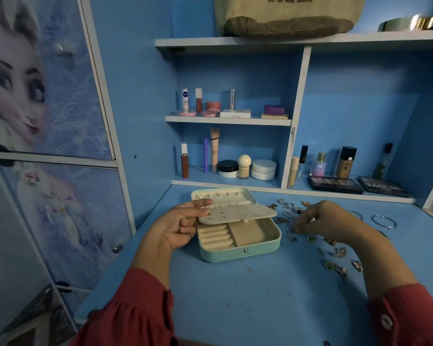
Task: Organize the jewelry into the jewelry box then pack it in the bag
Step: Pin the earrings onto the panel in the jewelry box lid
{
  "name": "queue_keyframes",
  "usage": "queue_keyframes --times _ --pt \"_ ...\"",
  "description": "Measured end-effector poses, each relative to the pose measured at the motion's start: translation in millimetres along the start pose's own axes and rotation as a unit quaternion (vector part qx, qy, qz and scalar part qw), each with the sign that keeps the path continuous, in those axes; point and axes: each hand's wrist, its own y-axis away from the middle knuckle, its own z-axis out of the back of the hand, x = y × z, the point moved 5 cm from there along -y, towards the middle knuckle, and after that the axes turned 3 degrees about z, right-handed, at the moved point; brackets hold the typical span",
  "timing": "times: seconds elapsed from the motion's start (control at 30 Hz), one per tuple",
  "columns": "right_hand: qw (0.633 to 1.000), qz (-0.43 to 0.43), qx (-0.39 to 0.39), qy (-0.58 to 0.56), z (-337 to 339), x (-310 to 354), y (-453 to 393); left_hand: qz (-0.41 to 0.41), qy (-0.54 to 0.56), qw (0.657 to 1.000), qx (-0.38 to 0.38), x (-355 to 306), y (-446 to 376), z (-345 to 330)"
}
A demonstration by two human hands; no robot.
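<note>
both hands are at work on the blue desk top (235, 295): the left hand (183, 227) pinches the edge of the cream hinged earring panel (238, 213) between thumb and curled fingers, holding it lifted over the base of the open mint-green rectangular jewelry box (240, 253), while the right hand (320, 219) reaches down with its fingertips bunched over the scattered loose jewelry (335, 255) just right of the box; it seems to be pinching a small piece, but the piece itself is too small and blurred to name. the step in hand looks like filling the earring panel, which already carries a few small studs; the ring rolls and the square compartment under it look empty. the next move, as i judge it, calls for carrying the picked piece across to the panel and seating it in a free hole while the left hand keeps the panel level. the beige canvas bag (285, 18) with dark printed lettering sits on the top shelf, well apart from the box, so packing is not yet begun. counted from the single head view: one jewelry box, one bag, two thin silver bangles (384, 221) at the far right of the desk, and roughly fifteen to twenty small pieces spread on the desk, too tangled for an exact count. two dark eyeshadow palettes (335, 185) lie on the low shelf behind.
</note>
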Motion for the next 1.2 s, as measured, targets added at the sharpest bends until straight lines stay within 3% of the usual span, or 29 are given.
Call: queue_keyframes --times 0.33,0.47,0.53,0.63,0.7,0.8,0.93,1.2 --pt "0.997 0.018 0.032 0.067 -6 4 3 0.002 0.011 1.000 0.011 -2 4 -4" --pt "0.998 0.042 -0.018 0.052 -1 7 2 0.002 0.010 1.000 0.012 -2 4 -5" --pt "0.990 0.090 -0.107 0.008 4 17 3 0.008 0.015 1.000 0.012 -1 4 -4" --pt "0.945 0.229 -0.230 -0.039 10 53 15 0.014 0.018 1.000 0.007 0 4 -5" --pt "0.912 0.320 -0.254 0.018 5 84 23 0.015 0.018 1.000 -0.001 -1 4 -5" --pt "0.878 0.387 -0.241 0.145 -17 124 21 0.019 0.021 1.000 -0.013 -1 3 -6" --pt "0.853 0.393 -0.250 0.235 -44 151 9 0.014 0.023 0.999 -0.029 -1 5 -7" --pt "0.846 0.353 -0.297 0.268 -61 166 -10 0.007 0.038 0.998 -0.049 -2 7 -7"
